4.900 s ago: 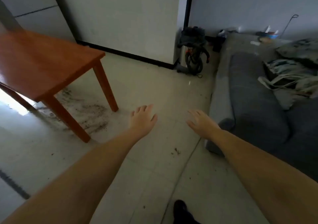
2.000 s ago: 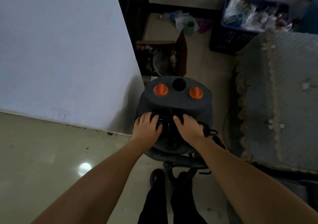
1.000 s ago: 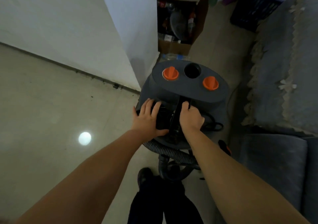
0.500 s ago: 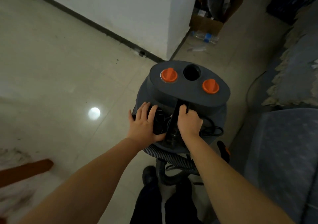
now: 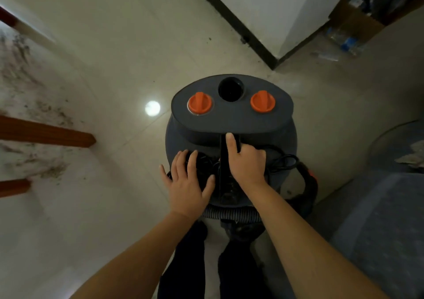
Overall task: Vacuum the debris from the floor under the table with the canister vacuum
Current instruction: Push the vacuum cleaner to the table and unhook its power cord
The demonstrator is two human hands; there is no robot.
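The dark grey canister vacuum stands on the floor right in front of me, with two orange knobs and a round hole on its top. My right hand is closed around its black carry handle. My left hand lies flat with spread fingers on the lid, over the coiled black cord. A ribbed grey hose curls around the near side. Dark debris is scattered on the pale tiles at the left, around the brown table legs.
A white wall corner with black skirting juts in behind the vacuum. A cardboard box and a plastic bottle lie at the top right. The grey sofa is close on the right. My dark trouser legs are below.
The vacuum has come away from the wall corner toward the table side. The table legs and debris now show much more at the left. My hands keep their places on the lid and handle.
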